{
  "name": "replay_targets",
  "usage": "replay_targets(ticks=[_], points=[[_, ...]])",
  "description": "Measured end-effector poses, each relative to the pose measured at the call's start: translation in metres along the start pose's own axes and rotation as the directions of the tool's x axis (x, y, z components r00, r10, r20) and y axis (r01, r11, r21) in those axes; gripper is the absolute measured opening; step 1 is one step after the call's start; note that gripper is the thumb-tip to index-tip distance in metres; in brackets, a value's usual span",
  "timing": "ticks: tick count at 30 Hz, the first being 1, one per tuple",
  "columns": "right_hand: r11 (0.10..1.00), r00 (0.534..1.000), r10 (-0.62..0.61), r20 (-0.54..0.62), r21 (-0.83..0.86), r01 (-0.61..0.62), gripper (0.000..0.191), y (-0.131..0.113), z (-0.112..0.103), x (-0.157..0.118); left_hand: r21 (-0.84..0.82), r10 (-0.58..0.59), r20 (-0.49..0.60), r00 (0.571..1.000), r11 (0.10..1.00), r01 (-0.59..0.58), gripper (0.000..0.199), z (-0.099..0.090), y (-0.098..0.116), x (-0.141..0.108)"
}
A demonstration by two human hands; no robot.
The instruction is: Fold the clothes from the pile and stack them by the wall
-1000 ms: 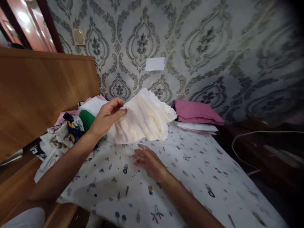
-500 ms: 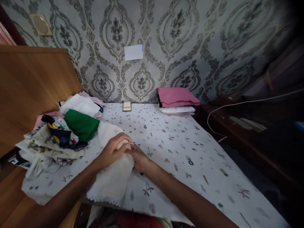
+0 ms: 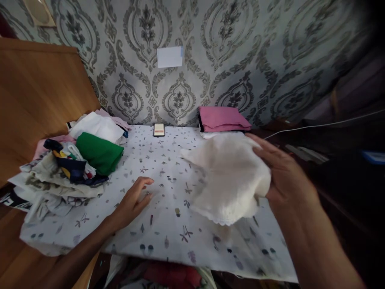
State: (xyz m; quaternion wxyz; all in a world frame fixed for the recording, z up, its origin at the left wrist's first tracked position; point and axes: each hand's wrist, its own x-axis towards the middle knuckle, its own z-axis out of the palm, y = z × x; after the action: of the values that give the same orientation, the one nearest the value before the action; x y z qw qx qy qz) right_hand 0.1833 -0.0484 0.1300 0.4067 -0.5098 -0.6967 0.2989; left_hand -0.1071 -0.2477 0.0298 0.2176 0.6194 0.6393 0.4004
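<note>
A cream-white cloth garment [image 3: 231, 176] with a lacy lower edge hangs over the right half of the patterned sheet [image 3: 162, 237], slightly blurred. My right hand [image 3: 279, 168] grips it at its right side, fingers partly behind the fabric. On the left, my left hand [image 3: 134, 204] is held above the sheet, thumb and fingers apart, with nothing in it. Farther left lies a heap of clothes, with a green folded cloth [image 3: 100, 152], a white cloth [image 3: 96, 127] and a crumpled beige patterned garment [image 3: 57, 172].
A folded pink cloth [image 3: 222, 119] tops a stack against the wall. A small framed card [image 3: 159, 129] lies at the sheet's back edge. The wooden headboard [image 3: 45, 84] rises at left. A pale cable [image 3: 315, 126] crosses the dark area at right. Cloths show below the front edge.
The cream-white garment has moved from between both hands to the right, lifted in my right hand. My left hand has let go of it and opened. The view has tilted slightly.
</note>
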Motion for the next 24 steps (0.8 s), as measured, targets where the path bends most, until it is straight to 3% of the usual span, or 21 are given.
replay_targets(ticks=[2, 5, 7, 10, 12, 14, 17, 20, 22, 24], points=[[0.976, 0.999, 0.027, 0.032, 0.216, -0.033, 0.053, -0.022, -0.012, 0.007, -0.086, -0.037, 0.013, 0.999, 0.996, 0.038, 0.032, 0.001, 0.005, 0.005], [0.900, 0.987, 0.032, 0.158, 0.424, -0.097, 0.051, -0.046, 0.010, 0.013, -0.236, -0.049, 0.032, 0.998, 0.970, 0.055, 0.034, 0.006, 0.016, 0.013], [0.859, 0.959, 0.016, 0.284, 0.488, -0.158, 0.053, -0.051, 0.046, 0.013, -0.373, -0.048, 0.032, 0.998, 0.926, 0.057, 0.040, 0.011, 0.018, 0.017], [0.771, 0.840, -0.004, 0.542, 0.537, -0.343, 0.069, -0.040, 0.112, -0.001, -0.552, -0.141, 0.037, 0.989, 0.822, 0.138, 0.062, 0.016, 0.009, 0.021], [0.774, 0.774, -0.040, 0.631, 0.510, -0.376, 0.072, -0.024, 0.149, -0.017, -0.608, -0.231, 0.018, 0.973, 0.770, 0.195, 0.073, 0.017, -0.001, 0.021], [0.858, 0.742, -0.124, 0.658, 0.447, -0.253, 0.057, -0.005, 0.170, -0.034, -0.615, -0.304, -0.016, 0.953, 0.755, 0.230, 0.080, 0.016, -0.011, 0.020], [0.947, 0.729, -0.312, 0.609, 0.263, 0.186, 0.036, 0.024, 0.171, -0.048, -0.590, -0.365, -0.016, 0.931, 0.755, 0.286, 0.087, 0.010, -0.020, 0.017], [0.814, 0.696, -0.435, 0.572, -0.081, 0.575, 0.041, 0.052, 0.148, -0.048, -0.566, -0.398, 0.031, 0.917, 0.749, 0.345, 0.087, 0.006, -0.021, 0.015], [0.690, 0.706, -0.448, 0.549, -0.289, 0.663, 0.050, 0.067, 0.129, -0.044, -0.535, -0.415, 0.068, 0.907, 0.752, 0.384, 0.084, 0.007, -0.021, 0.015], [0.612, 0.753, -0.454, 0.476, -0.448, 0.652, 0.057, 0.078, 0.112, -0.038, -0.491, -0.414, 0.115, 0.903, 0.766, 0.415, 0.080, 0.010, -0.023, 0.016]])
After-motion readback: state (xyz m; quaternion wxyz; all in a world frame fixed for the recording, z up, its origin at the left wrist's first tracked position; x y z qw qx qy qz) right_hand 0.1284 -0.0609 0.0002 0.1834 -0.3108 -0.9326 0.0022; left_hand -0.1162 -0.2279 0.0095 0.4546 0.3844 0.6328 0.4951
